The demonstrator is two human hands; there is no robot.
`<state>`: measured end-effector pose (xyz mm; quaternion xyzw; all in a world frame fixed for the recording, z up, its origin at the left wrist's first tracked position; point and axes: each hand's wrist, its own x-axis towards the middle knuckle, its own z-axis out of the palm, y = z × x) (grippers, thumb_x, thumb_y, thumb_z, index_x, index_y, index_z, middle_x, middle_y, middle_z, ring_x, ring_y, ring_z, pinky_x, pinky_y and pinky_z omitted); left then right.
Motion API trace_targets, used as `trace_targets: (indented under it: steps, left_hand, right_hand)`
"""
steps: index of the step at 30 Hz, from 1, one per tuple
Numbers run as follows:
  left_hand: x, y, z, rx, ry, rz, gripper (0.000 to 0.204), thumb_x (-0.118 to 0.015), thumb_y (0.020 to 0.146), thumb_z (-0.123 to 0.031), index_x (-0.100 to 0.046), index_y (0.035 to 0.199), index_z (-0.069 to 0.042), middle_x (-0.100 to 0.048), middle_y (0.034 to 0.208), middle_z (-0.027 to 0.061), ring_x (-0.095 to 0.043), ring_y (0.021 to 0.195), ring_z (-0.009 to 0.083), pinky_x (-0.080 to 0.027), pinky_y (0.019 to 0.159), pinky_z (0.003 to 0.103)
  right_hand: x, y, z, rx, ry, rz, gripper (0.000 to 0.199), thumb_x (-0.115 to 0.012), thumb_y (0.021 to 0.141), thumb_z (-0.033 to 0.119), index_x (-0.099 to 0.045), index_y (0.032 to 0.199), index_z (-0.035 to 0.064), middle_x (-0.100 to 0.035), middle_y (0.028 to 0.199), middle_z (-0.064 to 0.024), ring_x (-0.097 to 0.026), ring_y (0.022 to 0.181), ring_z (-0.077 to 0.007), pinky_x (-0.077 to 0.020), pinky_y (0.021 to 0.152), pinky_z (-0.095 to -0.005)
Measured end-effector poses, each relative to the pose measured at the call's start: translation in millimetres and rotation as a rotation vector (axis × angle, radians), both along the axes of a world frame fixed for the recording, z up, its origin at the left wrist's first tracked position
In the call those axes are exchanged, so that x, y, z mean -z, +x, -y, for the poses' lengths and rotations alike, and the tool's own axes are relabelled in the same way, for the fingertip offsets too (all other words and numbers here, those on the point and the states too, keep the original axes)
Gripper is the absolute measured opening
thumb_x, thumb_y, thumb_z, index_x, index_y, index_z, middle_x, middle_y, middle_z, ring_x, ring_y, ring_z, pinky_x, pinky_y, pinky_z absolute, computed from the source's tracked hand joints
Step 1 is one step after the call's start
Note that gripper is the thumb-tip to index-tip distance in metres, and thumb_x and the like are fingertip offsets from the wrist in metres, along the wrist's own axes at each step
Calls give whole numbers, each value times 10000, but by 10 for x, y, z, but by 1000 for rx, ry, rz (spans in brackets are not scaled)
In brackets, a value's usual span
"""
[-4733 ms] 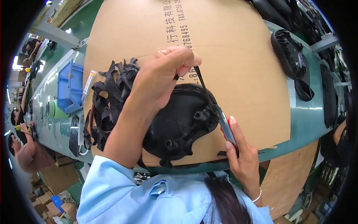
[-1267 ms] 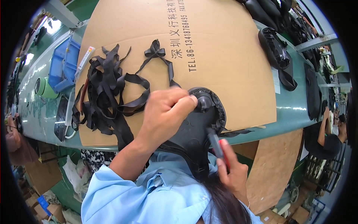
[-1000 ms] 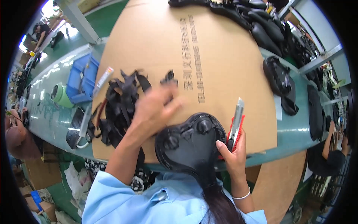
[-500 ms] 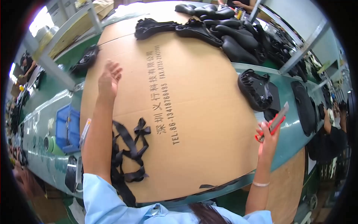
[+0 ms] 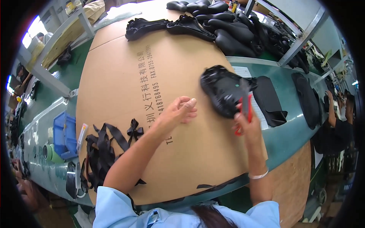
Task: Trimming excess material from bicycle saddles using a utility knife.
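My right hand (image 5: 249,129) is closed around a red-handled cutter knife (image 5: 246,108), its grey blade pointing away from me. Beside the blade, a black bicycle saddle (image 5: 218,93) lies underside up on the cardboard's right part, slightly blurred. Whether the right hand touches it I cannot tell. Over the middle of the cardboard sheet (image 5: 190,155), my left hand (image 5: 184,110) is held loosely curled, fingers apart, with nothing visible in it. A tangle of black strips (image 5: 100,150) lies left of my left forearm.
More black saddles (image 5: 235,41) are heaped at the far right, and two stand along the far side. Right of the cardboard are a flat black piece (image 5: 268,98) and a printed sheet (image 5: 262,117). A blue bin (image 5: 64,133) stands left. Other people work at both sides.
My left hand has come from the far left to the middle. My right hand and the nearby saddle have shifted left. A black piece by the left edge now lies farther off.
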<state>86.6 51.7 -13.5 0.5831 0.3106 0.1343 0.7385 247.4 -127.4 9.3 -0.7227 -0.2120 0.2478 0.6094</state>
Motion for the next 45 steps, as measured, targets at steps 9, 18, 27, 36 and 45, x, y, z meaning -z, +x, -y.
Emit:
trace_targets:
  steps: [9,18,27,36,45]
  left_hand:
    - [-222,-1087,157,-207,-180,21,534,-657,865,-140,-430,1336,-27,-606,1126,69,-595,998,145,-488,871,279]
    - [-407,-1197,761,-327,1223,-422,215,-725,792,-240,-643,720,-54,-592,740,77,-570,732,261,-445,688,374]
    - [-72,-1005,1204,-464,984,-345,166,-729,746,-134,-593,711,-44,-523,676,36,-506,644,160,-395,599,306]
    - [-97,-1156,1189,-579,567,-47,132,-667,689,-14,-542,647,-13,-498,621,60,-480,612,187,-380,548,316]
    - [-54,-1318,1138,-458,344,112,124,-681,689,20,-567,659,-19,-517,688,2,-473,614,61,-376,548,213]
  right_hand:
    - [107,-1200,907,-235,165,307,316,-629,850,61,-584,1160,26,-645,962,-76,-603,739,-119,-509,625,-268]
    - [104,-1470,1004,-148,-120,-259,309,-666,863,79,-562,1148,21,-627,932,-32,-546,666,-47,-477,558,-185]
    - [25,-1506,977,-250,-135,205,370,-601,903,64,-526,1264,22,-614,833,-66,-559,608,-112,-480,564,-251]
    - [-136,-1429,484,-630,-175,941,567,-589,844,-18,-497,1377,150,-462,614,-60,-456,486,-208,-392,469,-347]
    - [-111,-1350,741,-562,-122,471,489,-601,851,-7,-556,1318,131,-675,958,-174,-635,662,-228,-490,600,-321]
